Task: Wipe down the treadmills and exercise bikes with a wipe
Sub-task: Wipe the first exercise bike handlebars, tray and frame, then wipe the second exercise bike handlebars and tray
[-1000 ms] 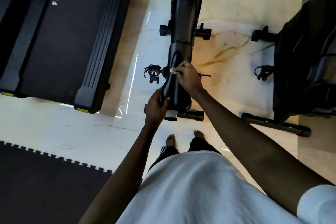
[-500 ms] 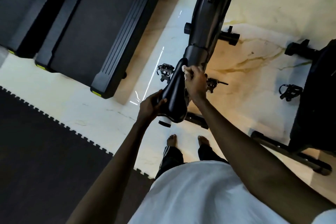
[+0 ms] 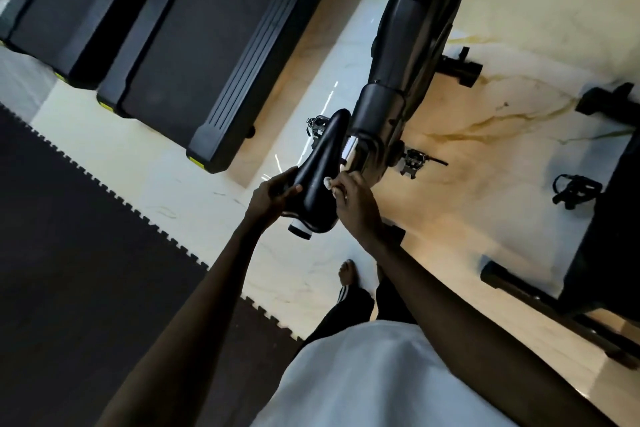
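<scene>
— Where is the wipe [image 3: 327, 182]?
— It is small and white, and lies against the right side of the black saddle [image 3: 320, 163], pinched by the curled fingers of the right hand [image 3: 355, 203].
— And the left hand [image 3: 268, 198]?
— It grips the saddle's left edge, fingers wrapped under it as far as I can see.
— What is around?
— The exercise bike [image 3: 415, 45] stands on the marble floor [image 3: 519, 28]; treadmills [image 3: 194, 45] lie to its left.

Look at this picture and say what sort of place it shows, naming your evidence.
Most likely a gym or home fitness room: two black treadmills lie side by side, an exercise bike stands beside them, and dark interlocking foam mats lie nearby.
</scene>
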The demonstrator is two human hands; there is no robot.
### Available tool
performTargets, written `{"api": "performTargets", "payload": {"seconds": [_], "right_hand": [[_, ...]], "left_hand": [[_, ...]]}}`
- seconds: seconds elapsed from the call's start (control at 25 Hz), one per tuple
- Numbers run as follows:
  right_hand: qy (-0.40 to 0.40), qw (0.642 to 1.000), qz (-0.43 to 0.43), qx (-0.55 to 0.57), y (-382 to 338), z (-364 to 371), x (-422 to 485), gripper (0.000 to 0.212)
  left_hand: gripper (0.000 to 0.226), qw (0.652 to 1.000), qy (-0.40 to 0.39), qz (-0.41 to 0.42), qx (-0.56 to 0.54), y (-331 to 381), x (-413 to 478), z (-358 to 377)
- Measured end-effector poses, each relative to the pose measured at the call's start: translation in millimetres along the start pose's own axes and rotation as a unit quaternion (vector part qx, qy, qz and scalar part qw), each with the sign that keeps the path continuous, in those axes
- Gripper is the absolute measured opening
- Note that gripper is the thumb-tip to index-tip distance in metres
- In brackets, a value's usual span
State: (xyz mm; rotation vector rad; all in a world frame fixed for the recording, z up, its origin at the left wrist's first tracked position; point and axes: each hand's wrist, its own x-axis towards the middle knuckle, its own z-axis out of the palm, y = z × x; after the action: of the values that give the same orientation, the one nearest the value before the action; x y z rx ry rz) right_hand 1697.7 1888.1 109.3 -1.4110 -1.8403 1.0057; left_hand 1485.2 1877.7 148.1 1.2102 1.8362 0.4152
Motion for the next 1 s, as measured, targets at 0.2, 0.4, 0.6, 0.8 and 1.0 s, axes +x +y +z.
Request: {"api": "performTargets", "payload": {"seconds": [0.2,0.4,0.6,0.8,1.0], "right_hand": [[-0.019,0.993,-0.094,-0.071,-10,7,-40,0.011],[0.000,0.988,-0.121,-0.093,-16,13,-53,0.018],[-0.030,0.984,-0.093,-0.150,-33,34,-49,0.033],[0.079,0.986,-0.001,-0.146,-51,43,-64,0.023],[0.134,0.982,0.119,-0.060,-64,50,-69,0.012]], "left_hand": [[0.058,1.000,0.002,0.005,-0.008,3,0,-1],[0.050,0.996,-0.055,-0.006,-0.069,-9,7,-13],[0.053,0.994,-0.075,0.026,-0.069,-18,11,-16],[0.054,0.993,-0.076,0.068,-0.051,-34,17,-17],[0.051,0.991,-0.081,0.102,-0.003,-31,16,-21]]}}
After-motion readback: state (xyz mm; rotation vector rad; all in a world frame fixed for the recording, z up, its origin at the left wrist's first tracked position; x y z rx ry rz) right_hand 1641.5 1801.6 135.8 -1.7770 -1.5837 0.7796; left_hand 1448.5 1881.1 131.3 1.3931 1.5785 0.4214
